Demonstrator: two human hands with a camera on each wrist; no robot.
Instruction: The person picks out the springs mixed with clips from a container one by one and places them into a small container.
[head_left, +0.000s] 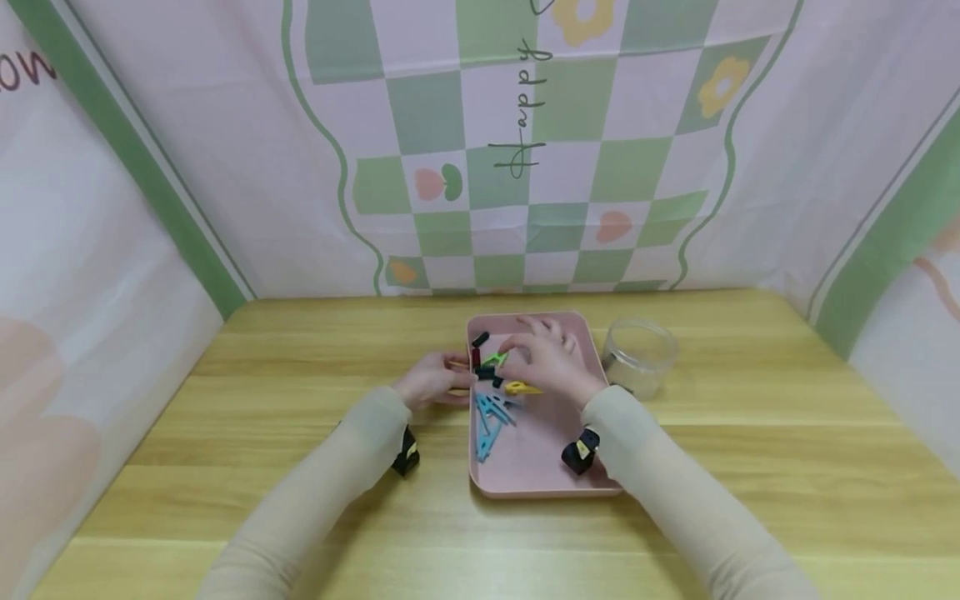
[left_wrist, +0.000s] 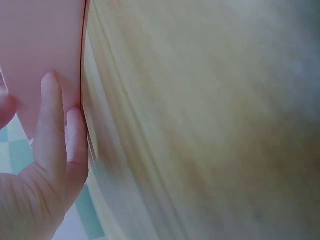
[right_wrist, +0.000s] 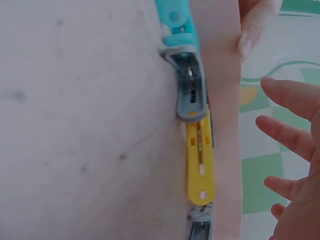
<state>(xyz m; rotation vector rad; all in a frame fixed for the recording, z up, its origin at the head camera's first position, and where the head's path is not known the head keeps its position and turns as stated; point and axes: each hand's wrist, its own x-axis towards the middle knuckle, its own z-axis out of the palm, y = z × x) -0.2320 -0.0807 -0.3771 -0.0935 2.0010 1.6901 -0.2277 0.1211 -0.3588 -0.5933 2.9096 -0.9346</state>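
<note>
A pink tray (head_left: pixel 536 471) lies on the wooden table and holds several clothes pegs. Among them are a green peg (head_left: pixel 495 360), a yellow peg (head_left: pixel 522 388), blue pegs (head_left: pixel 489 415) and a black peg (head_left: pixel 480 339). My left hand (head_left: pixel 435 385) rests against the tray's left wall with straight fingers (left_wrist: pixel 50 130) on the pink tray (left_wrist: pixel 40 40). My right hand (head_left: pixel 547 358) hovers over the tray with fingers (right_wrist: pixel 290 132) spread, its tips close to the green peg, holding nothing. In the right wrist view a yellow peg (right_wrist: pixel 200 160), a grey peg (right_wrist: pixel 190 85) and a teal peg (right_wrist: pixel 175 20) lie along the tray's wall.
A clear plastic jar (head_left: pixel 637 357) stands on the table just right of the tray. A checked cloth backdrop (head_left: pixel 525 167) closes off the back and sides. Bare wooden table (head_left: pixel 225 433) stretches to the left, right and front of the tray.
</note>
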